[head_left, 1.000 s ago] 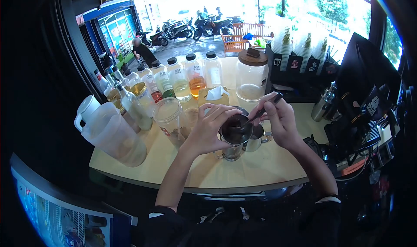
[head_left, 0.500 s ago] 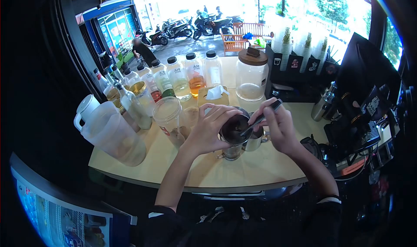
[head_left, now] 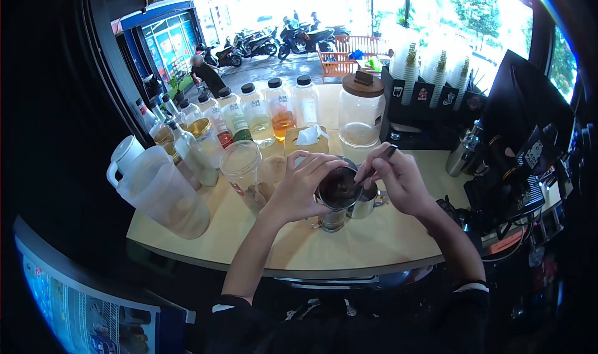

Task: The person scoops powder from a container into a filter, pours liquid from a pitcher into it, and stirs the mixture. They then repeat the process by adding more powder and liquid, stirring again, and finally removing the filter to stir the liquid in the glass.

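Note:
My left hand [head_left: 309,182] is wrapped around a cup with a dark inside [head_left: 339,189], which tilts so that its mouth faces me. Pinched in my right hand [head_left: 398,176] is a spoon [head_left: 391,151], its lower end reaching to the cup's rim. Directly below the cup stands a clear glass [head_left: 332,221] on the counter [head_left: 299,248]. A metal pitcher [head_left: 361,209] sits just right of that glass, partly hidden behind the cup and my right hand. Left of my left hand is a clear jar [head_left: 242,173] with something brown inside.
A large plastic pitcher [head_left: 163,195] stands at the counter's left. Several capped bottles [head_left: 281,114] line the back, near a tissue box [head_left: 305,143] and a wooden-lidded jar [head_left: 361,114]. Stacked cups [head_left: 408,58] and a monitor [head_left: 517,111] are on the right. A person [head_left: 207,73] is outside.
My right hand has shifted slightly, and the spoon has drawn from the middle of the cup toward its right rim. My left hand keeps the cup in nearly the same place.

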The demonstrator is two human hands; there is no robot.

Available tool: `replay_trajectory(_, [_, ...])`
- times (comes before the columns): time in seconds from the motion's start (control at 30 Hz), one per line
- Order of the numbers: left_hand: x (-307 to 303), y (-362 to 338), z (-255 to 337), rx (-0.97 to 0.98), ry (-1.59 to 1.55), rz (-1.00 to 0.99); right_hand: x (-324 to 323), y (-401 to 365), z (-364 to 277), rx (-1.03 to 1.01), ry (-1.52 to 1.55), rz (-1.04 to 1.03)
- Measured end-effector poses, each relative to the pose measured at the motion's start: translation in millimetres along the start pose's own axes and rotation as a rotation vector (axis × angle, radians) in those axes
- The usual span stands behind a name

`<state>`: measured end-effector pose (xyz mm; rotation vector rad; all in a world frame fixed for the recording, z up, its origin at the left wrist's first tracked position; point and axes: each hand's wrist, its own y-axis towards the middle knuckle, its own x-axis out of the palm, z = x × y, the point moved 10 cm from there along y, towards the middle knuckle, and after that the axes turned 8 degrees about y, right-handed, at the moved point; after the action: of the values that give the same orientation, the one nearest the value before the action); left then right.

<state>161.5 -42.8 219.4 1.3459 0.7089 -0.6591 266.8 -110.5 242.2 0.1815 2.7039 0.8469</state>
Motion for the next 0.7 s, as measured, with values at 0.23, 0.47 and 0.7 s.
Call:
replay_trajectory(0.23, [1.1,2.5,2.2,0.004,0.032,0.014,19.0,4.7,-15.8,-0.002,-0.164,-0.159])
replay_trajectory(0.47, [-4.9,2.5,1.6,0.001,-0.002,0.035,3.3,3.7,-6.1,-0.02,0.102,0.023])
replay_trajectory(0.7, [-3.2,-0.6,-0.9,-0.005,0.045,0.017,-3.8,2.6,-5.0,0.0,0.117,0.048])
